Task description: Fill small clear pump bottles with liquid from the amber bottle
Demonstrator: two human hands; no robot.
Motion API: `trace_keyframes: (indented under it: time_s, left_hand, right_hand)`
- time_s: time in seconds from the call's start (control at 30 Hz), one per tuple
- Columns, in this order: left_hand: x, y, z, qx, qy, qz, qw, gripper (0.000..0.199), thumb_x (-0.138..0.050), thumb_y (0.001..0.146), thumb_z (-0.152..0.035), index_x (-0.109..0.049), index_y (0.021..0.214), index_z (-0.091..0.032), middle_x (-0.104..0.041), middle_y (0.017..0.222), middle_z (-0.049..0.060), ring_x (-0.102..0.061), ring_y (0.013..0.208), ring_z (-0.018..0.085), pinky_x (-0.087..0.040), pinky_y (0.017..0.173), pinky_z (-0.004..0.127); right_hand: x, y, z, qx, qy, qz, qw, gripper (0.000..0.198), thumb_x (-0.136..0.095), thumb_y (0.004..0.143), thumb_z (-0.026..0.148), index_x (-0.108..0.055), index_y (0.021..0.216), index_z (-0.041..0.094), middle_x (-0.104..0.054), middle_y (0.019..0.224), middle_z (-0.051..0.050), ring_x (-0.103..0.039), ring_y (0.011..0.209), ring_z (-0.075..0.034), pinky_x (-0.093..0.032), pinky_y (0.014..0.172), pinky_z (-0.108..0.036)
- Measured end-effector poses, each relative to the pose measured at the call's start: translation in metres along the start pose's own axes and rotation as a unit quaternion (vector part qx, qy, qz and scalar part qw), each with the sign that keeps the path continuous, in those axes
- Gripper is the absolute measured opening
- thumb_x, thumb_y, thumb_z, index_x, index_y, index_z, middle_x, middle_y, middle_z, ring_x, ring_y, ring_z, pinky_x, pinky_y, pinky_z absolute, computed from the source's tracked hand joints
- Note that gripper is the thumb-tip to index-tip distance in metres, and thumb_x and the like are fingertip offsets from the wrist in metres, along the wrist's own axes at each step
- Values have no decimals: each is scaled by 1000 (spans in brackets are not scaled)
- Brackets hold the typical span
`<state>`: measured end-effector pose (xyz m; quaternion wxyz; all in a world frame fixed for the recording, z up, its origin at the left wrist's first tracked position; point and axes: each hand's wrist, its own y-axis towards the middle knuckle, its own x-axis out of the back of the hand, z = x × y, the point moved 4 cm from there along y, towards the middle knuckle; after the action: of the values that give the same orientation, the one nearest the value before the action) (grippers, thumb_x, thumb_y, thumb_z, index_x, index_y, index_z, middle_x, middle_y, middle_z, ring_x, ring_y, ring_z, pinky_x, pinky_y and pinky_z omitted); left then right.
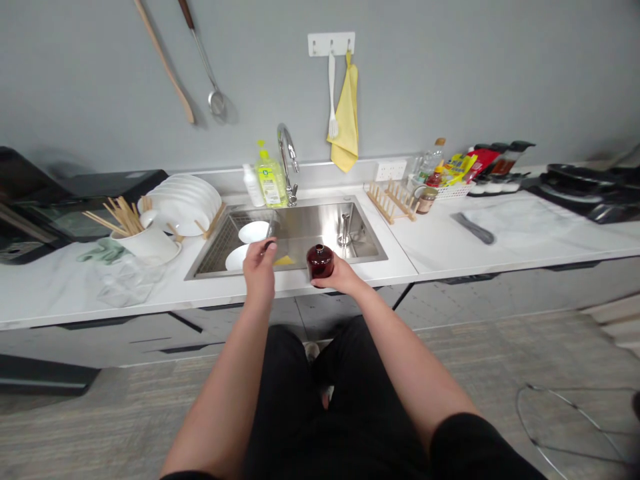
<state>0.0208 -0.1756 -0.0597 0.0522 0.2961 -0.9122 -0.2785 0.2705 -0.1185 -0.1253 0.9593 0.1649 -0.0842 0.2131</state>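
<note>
My right hand (343, 275) is wrapped round a squat dark red glass bottle (321, 263) with a narrow, silvery opening at its top. It holds the bottle upright above the sink's front edge. To its left, my left hand (259, 267) is closed in a pinch, with a small dark piece (269, 244) between thumb and fingers. A thin greyish shape rises above that piece, too blurred to name. Beneath both hands is the steel sink (305, 223). Two white bowls (254, 232) sit on the left side of the sink, and a yellow item (285, 261) lies inside it.
Behind the sink stand the faucet (286, 153) and a green dish soap bottle (271, 177). White plates (185, 203) and a pot of chopsticks (145, 243) are at left. A wooden rack (393, 202), jar (427, 200) and grey utensil (474, 229) lie to the right.
</note>
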Motion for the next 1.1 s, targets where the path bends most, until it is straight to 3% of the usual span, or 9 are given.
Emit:
trace_keyframes:
  time_s: [0.13, 0.23, 0.33, 0.43, 0.6, 0.8, 0.97, 1.1]
  left_hand:
    - [103, 7, 39, 102, 45, -134, 985, 32, -77, 91, -42, -82, 113, -19, -80, 107, 6, -72, 92, 20, -62, 92, 36]
    - [173, 16, 56, 124, 157, -170, 965, 34, -69, 95, -41, -75, 119, -18, -76, 105, 5, -71, 94, 19, -64, 94, 35]
    - [223, 29, 69, 153, 241, -169, 943, 35, -70, 96, -43, -69, 121, -18, -75, 105, 4, -73, 97, 21, -65, 96, 36]
    - [255, 45, 79, 182, 311, -177, 916, 36, -79, 90, -42, -67, 115, -19, -73, 99, 3, -73, 92, 23, -64, 95, 39]
    - [273, 63, 90, 165, 443, -162, 866, 27, -83, 84, -37, -66, 97, -22, -70, 90, 3, -71, 93, 29, -59, 103, 48]
    - [269, 65, 96, 56, 513, -120, 848, 24, -73, 91, -33, -71, 110, -20, -71, 99, 7, -70, 101, 31, -57, 103, 47]
    - [269, 64, 97, 86, 531, -128, 833, 16, -73, 92, -33, -69, 100, -19, -68, 99, 9, -67, 102, 31, -56, 104, 48]
    - [264, 67, 94, 108, 530, -125, 832, 18, -72, 92, -26, -69, 107, -18, -69, 104, 10, -66, 102, 31, -56, 106, 50]
  right_hand:
    - [2, -1, -2, -11, -27, -5, 1000, 93, -107, 65, 37, -70, 150, 22, -85, 130, -9, -80, 125, -36, -62, 117, -54]
    - [2, -2, 2, -15, -17, -6, 1000, 95, -107, 66, 38, -68, 151, 21, -85, 131, -11, -80, 124, -37, -62, 116, -55]
    - [0, -3, 6, -22, -3, -6, 1000, 96, -107, 65, 40, -68, 151, 20, -85, 129, -12, -82, 119, -38, -63, 113, -56]
    - [-1, -3, 7, -25, 2, -9, 1000, 95, -107, 65, 40, -68, 150, 21, -86, 129, -12, -82, 117, -37, -64, 113, -56]
    - [-1, -2, 1, -25, -6, -5, 1000, 95, -107, 65, 43, -68, 149, 20, -85, 131, -12, -82, 120, -37, -63, 114, -55]
    - [0, -3, 0, -31, -17, -8, 999, 95, -107, 66, 45, -68, 149, 20, -85, 127, -11, -80, 123, -38, -62, 116, -56]
    - [1, -4, 0, -28, -45, -22, 998, 94, -107, 66, 48, -69, 148, 20, -85, 125, -12, -80, 126, -39, -60, 118, -58]
    - [2, -5, 0, -25, -68, -37, 997, 94, -107, 66, 50, -69, 147, 18, -85, 128, -15, -79, 127, -41, -58, 120, -61]
